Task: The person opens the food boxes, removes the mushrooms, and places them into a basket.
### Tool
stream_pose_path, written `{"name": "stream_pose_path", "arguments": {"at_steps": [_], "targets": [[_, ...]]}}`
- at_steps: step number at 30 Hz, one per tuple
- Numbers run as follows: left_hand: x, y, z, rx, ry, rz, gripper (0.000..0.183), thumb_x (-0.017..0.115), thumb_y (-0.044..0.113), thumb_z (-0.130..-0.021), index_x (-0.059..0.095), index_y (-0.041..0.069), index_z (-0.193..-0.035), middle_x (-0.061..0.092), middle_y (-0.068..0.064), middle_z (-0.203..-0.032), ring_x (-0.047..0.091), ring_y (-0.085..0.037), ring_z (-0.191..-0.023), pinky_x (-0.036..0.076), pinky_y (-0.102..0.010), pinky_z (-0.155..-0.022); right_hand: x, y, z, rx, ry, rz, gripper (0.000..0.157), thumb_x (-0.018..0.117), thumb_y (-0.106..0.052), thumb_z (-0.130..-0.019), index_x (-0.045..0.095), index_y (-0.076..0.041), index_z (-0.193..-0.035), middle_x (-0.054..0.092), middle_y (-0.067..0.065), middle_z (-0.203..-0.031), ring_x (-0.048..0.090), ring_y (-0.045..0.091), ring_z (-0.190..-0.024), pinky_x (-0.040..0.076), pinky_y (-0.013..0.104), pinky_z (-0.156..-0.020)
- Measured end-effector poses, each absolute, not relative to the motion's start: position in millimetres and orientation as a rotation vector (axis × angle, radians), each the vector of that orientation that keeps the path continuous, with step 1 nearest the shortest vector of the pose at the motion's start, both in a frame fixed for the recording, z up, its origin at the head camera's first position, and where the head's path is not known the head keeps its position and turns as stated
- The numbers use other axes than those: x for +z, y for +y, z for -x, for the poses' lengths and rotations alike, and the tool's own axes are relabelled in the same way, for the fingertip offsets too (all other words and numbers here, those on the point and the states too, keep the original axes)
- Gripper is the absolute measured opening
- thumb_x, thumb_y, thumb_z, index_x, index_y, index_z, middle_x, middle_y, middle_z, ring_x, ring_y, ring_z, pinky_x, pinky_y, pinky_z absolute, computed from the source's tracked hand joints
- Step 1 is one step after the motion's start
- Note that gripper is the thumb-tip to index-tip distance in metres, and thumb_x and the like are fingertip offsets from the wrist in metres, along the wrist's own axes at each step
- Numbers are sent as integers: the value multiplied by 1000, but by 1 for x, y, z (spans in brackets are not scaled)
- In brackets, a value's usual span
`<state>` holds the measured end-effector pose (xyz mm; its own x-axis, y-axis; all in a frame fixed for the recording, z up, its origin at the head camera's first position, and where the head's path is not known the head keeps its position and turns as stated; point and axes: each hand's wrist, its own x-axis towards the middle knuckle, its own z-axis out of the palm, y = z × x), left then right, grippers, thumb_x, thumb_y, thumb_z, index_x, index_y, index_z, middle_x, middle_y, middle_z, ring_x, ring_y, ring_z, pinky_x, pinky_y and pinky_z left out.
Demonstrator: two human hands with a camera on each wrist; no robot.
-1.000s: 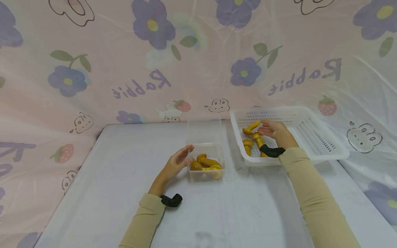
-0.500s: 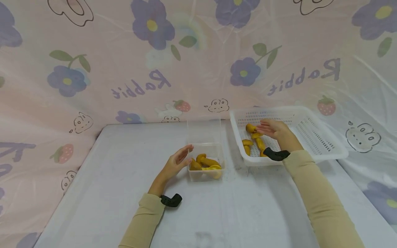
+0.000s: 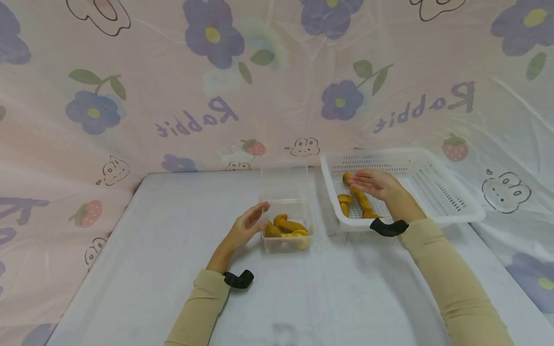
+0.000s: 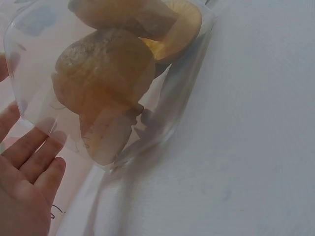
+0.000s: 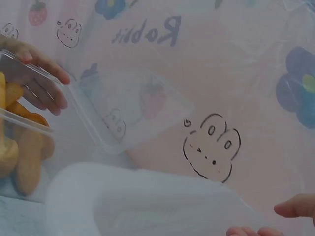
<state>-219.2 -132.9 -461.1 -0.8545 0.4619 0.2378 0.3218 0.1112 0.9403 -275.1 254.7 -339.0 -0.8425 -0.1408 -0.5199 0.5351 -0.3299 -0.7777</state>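
Observation:
My left hand rests against the left side of a clear plastic box, its fingers fairly straight along the wall. Inside that box lie several yellow-brown mushrooms. Over the left part of a white slotted basket, my right hand is held with fingers extended. Its fingertips come right up to a mushroom by the far left corner, whose right part they hide. More mushrooms lie just below the hand. In the right wrist view the thumb stands apart from the fingers.
The box's transparent lid stands raised behind it. Both containers are on a white table before a printed curtain. The basket's raised front rim lies between the right hand and the box.
My right hand has shifted slightly left within the basket, its forearm swinging right. The far-left mushroom has turned, its stem passing behind the fingers. The left hand stays at the box.

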Motion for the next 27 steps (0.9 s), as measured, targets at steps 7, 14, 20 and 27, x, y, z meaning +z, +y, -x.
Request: {"name": "stream_pose_path", "arguments": {"at_steps": [7, 14, 20, 27], "targets": [[-462, -133, 219, 1866, 2248, -829, 56, 56, 10, -97, 34, 3, -148, 37, -24, -153, 33, -38, -145, 23, -48, -121, -337, 244, 263, -2136, 1617, -387, 10, 50, -14, -99, 59, -9, -99, 73, 3, -90, 72, 15, -89, 58, 27, -94], [-460, -133, 219, 1859, 2247, -797, 56, 55, 9, -97, 34, 3, -148, 35, -24, -154, 32, -36, -146, 23, -49, -122, -335, 234, 252, -2093, 1694, -197, 24, 48, -13, -100, 69, -14, -88, 74, 1, -91, 73, 14, -90, 60, 27, -90], [-459, -132, 219, 1863, 2246, -797, 54, 55, 7, -97, 35, 3, -147, 36, -24, -153, 33, -37, -145, 23, -49, -122, -333, 224, 243, -2073, 1743, -122, 11, 50, -12, -100, 61, -8, -100, 74, 1, -91, 73, 14, -89, 62, 25, -81], [-460, -132, 220, 1868, 2240, -811, 54, 56, 8, -97, 36, 3, -147, 38, -23, -153, 34, -38, -145, 24, -50, -122, -330, 214, 236, -1965, 1884, -16, 34, 49, -13, -100, 44, 7, -127, 74, -5, -90, 73, 9, -88, 61, 25, -85]]}}
